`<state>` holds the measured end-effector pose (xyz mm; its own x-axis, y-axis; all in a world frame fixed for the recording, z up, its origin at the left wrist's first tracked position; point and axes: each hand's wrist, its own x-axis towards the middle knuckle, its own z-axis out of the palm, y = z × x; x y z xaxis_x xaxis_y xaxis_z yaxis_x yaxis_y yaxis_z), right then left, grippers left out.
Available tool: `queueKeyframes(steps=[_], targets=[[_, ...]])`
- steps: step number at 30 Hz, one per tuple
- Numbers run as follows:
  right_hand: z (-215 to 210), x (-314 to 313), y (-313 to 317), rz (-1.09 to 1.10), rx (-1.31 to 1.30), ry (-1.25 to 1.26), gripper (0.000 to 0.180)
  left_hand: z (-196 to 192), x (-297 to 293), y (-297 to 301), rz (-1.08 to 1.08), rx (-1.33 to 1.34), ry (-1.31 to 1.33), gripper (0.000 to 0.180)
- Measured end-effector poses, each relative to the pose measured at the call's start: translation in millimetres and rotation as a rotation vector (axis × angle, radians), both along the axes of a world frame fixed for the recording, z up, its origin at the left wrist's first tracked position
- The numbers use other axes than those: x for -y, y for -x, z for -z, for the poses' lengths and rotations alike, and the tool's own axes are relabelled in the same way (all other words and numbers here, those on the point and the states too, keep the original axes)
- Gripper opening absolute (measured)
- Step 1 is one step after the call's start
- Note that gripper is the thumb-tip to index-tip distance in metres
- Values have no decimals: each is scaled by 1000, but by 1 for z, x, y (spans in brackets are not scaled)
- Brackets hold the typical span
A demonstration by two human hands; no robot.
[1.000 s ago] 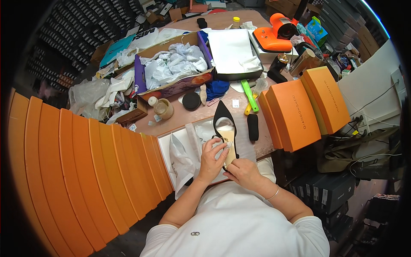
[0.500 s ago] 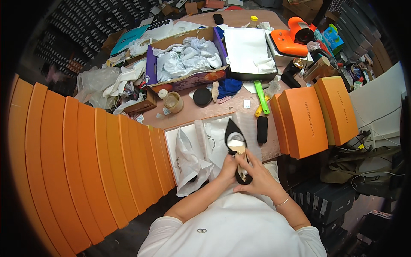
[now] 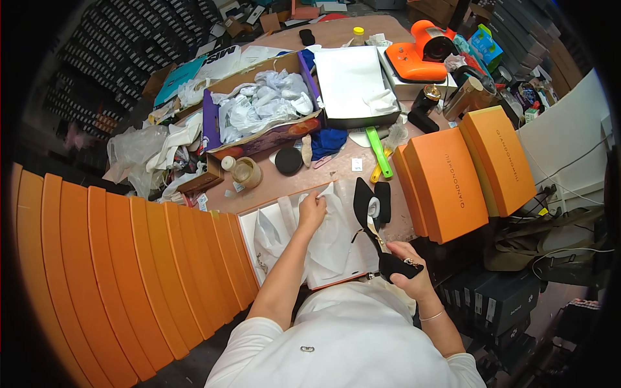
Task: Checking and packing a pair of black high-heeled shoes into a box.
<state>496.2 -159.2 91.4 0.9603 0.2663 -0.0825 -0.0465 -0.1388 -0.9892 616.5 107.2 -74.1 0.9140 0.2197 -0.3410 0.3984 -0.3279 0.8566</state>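
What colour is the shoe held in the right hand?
Black, with a pale insole; the shoe shows best in the head view, gripped by the right hand.

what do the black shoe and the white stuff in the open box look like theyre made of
The black shoe in the right hand looks like matte suede or fabric, with no shine and a pale smooth insole; which one is unclear. The white wrapping under the left hand looks like thin tissue paper: crinkled, slightly translucent.

Where things sit around your hands

Your left hand (image 3: 313,210) rests on tissue paper (image 3: 330,239) inside the open box (image 3: 249,233); right of it lies the shoe (image 3: 372,216), its heel in your right hand (image 3: 409,275); closed boxes (image 3: 446,184) sit further right.
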Motion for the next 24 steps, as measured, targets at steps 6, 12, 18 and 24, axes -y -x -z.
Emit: queueKeyframes(steps=[6, 12, 18, 24], targets=[[-34, 7, 0, 57, -69, -718, 74, -147, -41, 4, 268, 629, 24, 20], [-68, -28, -21, -152, -373, -688, 73, -197, -36, 57, 186, 687, 118, 28], [-10, -78, -28, -212, 115, 186, 37, -182, -62, 93, 27, 577, -172, 24], [-12, -65, -16, -358, -341, -201, 40, -179, -75, 106, 127, 485, -162, 33]])
